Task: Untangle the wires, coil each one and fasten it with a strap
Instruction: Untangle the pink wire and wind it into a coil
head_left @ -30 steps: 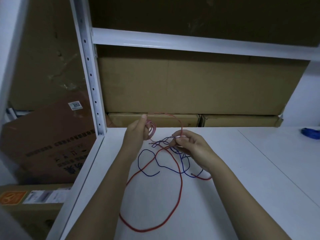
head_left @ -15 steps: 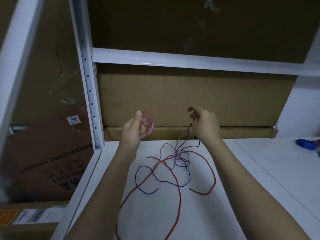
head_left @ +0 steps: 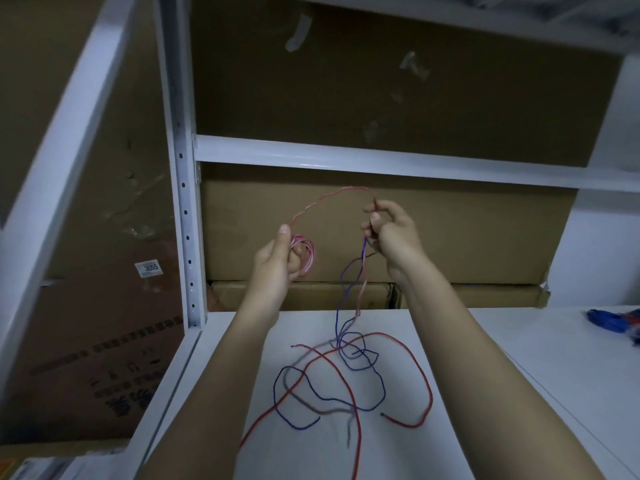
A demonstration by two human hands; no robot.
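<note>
Red wire [head_left: 356, 441] is running off bottom edge; far end not visible. Left hand [head_left: 277, 265] is hiding part of pink coil [head_left: 306, 254]. Blue bundle [head_left: 613, 322] is being cut by right edge, too blurred to ID. Box lettering [head_left: 104, 362] is reading too dim to make out.

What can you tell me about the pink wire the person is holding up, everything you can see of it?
The pink wire is thin, flexible and pale, looking plastic-coated. One end is wound into a small coil gripped in the left hand. From there it arches up and across to the right hand, which pinches it. Below that hand it hangs beside a blue wire down into the red and blue tangle on the white shelf.
</note>
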